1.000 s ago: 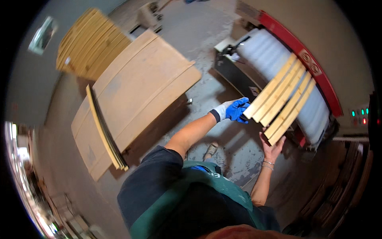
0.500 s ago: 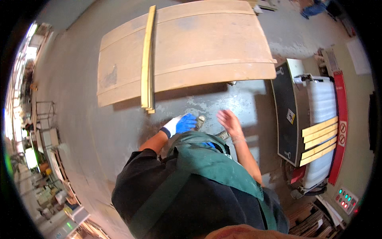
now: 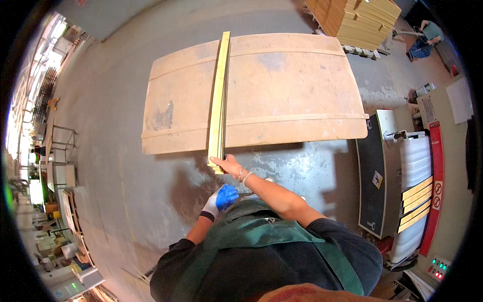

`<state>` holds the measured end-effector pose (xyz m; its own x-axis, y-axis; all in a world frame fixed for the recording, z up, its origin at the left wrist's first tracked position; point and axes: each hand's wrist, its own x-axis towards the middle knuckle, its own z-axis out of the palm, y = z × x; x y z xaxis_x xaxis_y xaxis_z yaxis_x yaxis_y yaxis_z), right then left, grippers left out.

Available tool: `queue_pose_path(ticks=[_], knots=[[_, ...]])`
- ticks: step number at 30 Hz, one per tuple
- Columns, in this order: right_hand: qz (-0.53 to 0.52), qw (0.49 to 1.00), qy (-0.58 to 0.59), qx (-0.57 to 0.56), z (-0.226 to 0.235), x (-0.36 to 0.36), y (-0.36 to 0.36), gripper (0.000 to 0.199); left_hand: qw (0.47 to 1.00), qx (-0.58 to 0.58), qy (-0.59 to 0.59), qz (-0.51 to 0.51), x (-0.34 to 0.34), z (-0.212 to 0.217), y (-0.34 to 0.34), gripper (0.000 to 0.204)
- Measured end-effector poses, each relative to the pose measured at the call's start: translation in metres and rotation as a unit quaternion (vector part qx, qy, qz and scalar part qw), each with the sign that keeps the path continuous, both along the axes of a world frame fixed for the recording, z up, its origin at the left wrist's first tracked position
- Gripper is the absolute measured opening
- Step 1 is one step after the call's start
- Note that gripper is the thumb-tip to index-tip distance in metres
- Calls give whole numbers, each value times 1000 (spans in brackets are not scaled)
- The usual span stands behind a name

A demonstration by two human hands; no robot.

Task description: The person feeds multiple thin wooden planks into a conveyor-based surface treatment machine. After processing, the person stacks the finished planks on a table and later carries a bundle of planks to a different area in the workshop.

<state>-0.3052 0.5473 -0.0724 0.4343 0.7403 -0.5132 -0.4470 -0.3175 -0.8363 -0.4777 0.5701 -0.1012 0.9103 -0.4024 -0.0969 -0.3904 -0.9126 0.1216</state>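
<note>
A narrow stack of long wooden strips [image 3: 219,95] lies across a broad tan board-topped table [image 3: 297,90], its near end jutting past the table's front edge. My bare right hand [image 3: 229,165] grips that near end, thumb on top and the other fingers out of sight beside and below it. Closer to my body, my left hand [image 3: 224,198], in a white and blue glove, hangs in the air just below the strips and touches none of them. Its fingers are curled in, with nothing seen in them.
At the right stands a machine with a dark side panel [image 3: 372,176] and a pale roller bed [image 3: 416,156] bearing several short strips [image 3: 416,201]. A tall stack of wooden boards [image 3: 352,22] stands at the back, with another person [image 3: 427,40] beside it.
My right hand has reached forward and left and taken hold of the strips' near end. My left hand has drawn back slightly and its fingers have curled. The view has shifted.
</note>
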Motion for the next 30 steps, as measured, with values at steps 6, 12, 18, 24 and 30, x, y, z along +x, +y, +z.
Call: queue_pose_path(ticks=[6, 12, 18, 24, 30], knots=[[74, 997, 12, 22, 29, 32, -96, 60, 561, -751, 236, 258, 1, -70, 22, 33], [9, 1000, 8, 16, 56, 45, -244, 63, 259, -863, 279, 332, 146, 34, -14, 81], [1, 999, -6, -44, 84, 8, -359, 67, 208, -889, 236, 332, 223, 30, -54, 80], [-88, 987, -114, -72, 74, -31, -435, 85, 298, -859, 309, 279, 247, 44, -139, 49], [-230, 859, -333, -315, 76, -98, -429, 97, 383, -832, 364, 169, 288, 81, -245, 49]])
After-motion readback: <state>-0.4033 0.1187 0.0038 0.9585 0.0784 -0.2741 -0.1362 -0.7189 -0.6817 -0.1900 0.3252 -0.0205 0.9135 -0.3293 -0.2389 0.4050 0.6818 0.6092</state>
